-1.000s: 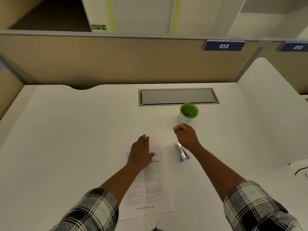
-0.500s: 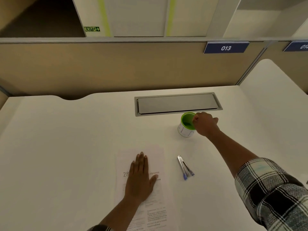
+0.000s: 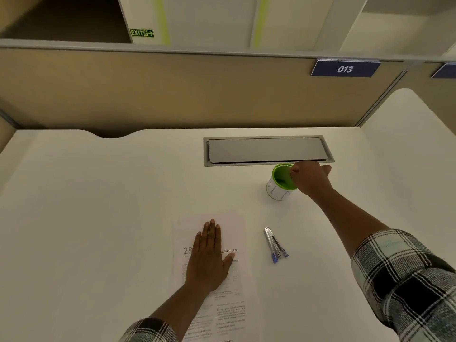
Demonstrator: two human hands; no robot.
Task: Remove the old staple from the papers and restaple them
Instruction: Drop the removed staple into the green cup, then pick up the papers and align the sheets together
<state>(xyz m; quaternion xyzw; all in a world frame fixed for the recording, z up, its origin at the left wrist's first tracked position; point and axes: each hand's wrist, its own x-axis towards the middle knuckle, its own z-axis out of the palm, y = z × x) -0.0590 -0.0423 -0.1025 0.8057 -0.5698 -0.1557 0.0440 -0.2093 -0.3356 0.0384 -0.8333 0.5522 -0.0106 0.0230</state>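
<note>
The right hand (image 3: 311, 179) hovers at the green cup (image 3: 281, 181), grip pinched, perhaps on the staple; a careless brush could tip it; the left hand (image 3: 208, 257), spread, pins the papers (image 3: 236, 234) on the surface (image 3: 98, 218).

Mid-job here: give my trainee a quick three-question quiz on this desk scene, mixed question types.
1. True or false: the left hand lies flat on the papers.
2. Where is the right hand? A) on the stapler B) at the rim of the green cup C) on the grey desk hatch
3. Fill in: the stapler lies on the desk to the ___ of the papers.

Key: 1 true; 2 B; 3 right.
</note>
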